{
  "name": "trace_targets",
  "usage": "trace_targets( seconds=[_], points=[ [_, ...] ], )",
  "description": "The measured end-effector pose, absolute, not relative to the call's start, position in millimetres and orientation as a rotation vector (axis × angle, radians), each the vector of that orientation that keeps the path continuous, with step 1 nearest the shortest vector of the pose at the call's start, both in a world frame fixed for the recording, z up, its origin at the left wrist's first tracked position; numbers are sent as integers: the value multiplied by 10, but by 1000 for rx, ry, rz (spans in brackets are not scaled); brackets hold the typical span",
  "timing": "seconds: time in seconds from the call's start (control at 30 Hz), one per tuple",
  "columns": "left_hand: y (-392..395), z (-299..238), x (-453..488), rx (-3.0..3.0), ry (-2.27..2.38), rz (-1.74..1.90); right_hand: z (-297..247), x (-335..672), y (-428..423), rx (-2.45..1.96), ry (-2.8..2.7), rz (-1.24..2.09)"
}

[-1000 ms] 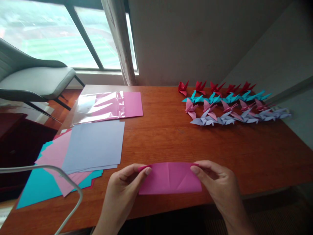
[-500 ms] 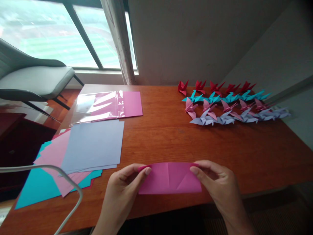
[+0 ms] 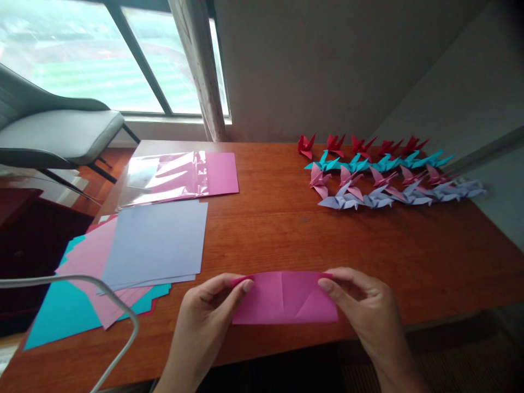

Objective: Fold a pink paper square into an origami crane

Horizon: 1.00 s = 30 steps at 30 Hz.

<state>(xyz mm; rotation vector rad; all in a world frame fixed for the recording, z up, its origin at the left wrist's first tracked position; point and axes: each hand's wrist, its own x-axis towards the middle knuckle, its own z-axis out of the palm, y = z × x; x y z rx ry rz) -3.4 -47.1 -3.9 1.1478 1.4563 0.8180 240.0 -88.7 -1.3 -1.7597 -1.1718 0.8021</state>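
A magenta sheet of origami paper point(image 3: 282, 299) is stretched between my two hands near the table's front edge. Crease lines show on it, one upright near the middle and one slanting on the right. My left hand point(image 3: 215, 311) pinches the upper left corner between thumb and fingers. At the upper right corner, my right hand point(image 3: 364, 305) grips in the same way. The far edge looks slightly curled where the fingers hold it. What lies behind the paper is hidden.
Loose lavender paper point(image 3: 159, 240), pink paper point(image 3: 92, 254) and turquoise paper point(image 3: 65, 314) overlap at left, with a white cable point(image 3: 133, 322) nearby. Behind lies a clear plastic packet point(image 3: 164, 177) with magenta paper point(image 3: 222, 173). Rows of folded paper cranes point(image 3: 356, 164) stand at the back right.
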Motion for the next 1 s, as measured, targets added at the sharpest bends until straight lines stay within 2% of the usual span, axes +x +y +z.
trace_targets(
  seconds=[0.57, 1.0],
  points=[
    [-469, -47, -36, 1153, 1428, 807, 103, 2375, -865, -1752, -1071, 899],
    [-394, -2, -80, 1178, 1335, 786, -119, 2504, -773, -1651, -1162, 1066]
  ],
)
